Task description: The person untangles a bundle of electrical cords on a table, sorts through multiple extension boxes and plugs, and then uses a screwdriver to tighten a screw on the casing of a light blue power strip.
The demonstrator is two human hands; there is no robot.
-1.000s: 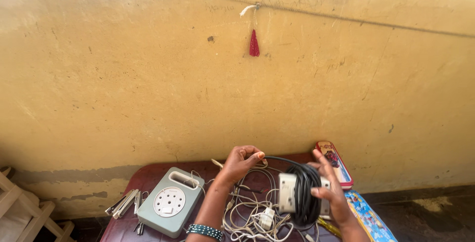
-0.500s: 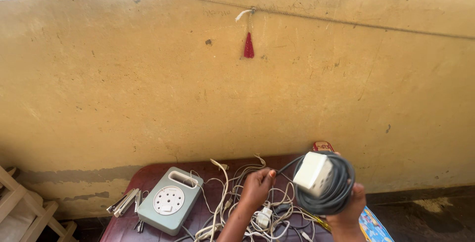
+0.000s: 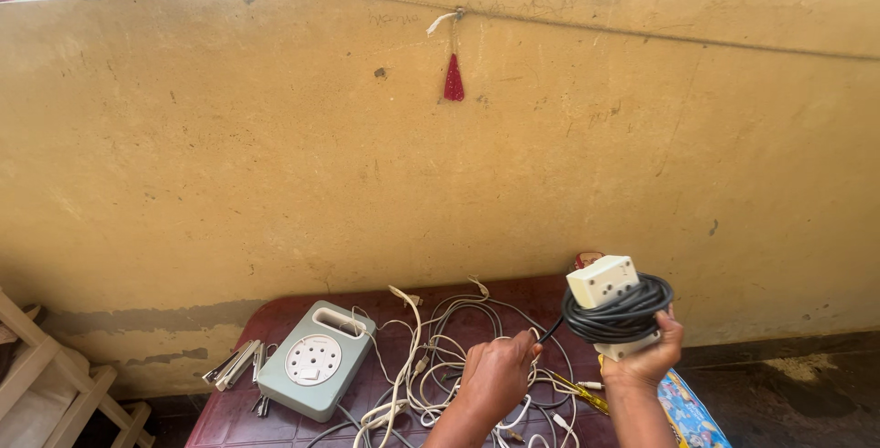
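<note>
- Raised since a moment ago, the right hand (image 3: 642, 356) now grips the white extension box (image 3: 602, 280), its black cord (image 3: 619, 312) coiled around it.
- Left hand (image 3: 498, 376) seemingly pinches the cord's loose end; white wires (image 3: 431, 370) beneath lie tangled.

A grey-green cable reel box (image 3: 314, 360) with a round socket face lies at seven o'clock on the dark red surface (image 3: 275, 315). Just left of it sit metal clips (image 3: 236, 365). At twelve o'clock a red tassel (image 3: 454, 78) hangs on the ochre wall (image 3: 275, 155). A wooden frame (image 3: 55, 384) stands at eight o'clock.
</note>
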